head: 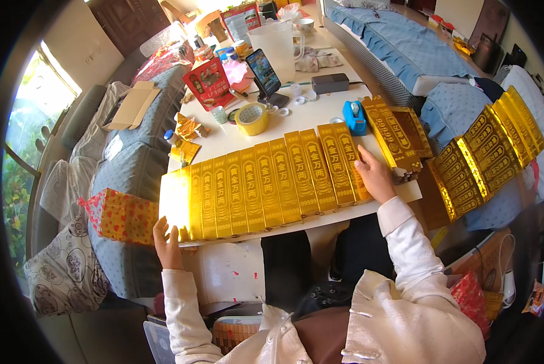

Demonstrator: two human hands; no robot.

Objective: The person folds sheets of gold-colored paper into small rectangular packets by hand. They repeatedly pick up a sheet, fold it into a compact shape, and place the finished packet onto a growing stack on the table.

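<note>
Several gold foil-printed paper boxes (252, 189) stand side by side in a long row along the near edge of a white table. My left hand (166, 241) is at the row's left end, its fingers spread at the table edge beside the glare-lit boxes. At the right end, my right hand (374, 175) rests its fingers against the side of the last box, not closed around it. Beyond that hand lies a pile of folded gold cartons (390, 132). A blue tape dispenser (354, 119) stands just behind the row's right end.
Behind the row are a yellow tape roll (252, 119), a phone on a stand (263, 73), a red pouch (208, 84), a black box (330, 83) and a plastic pitcher (272, 50). Gold printed sheets (485, 154) lie to the right, a heart-patterned bag (124, 216) to the left.
</note>
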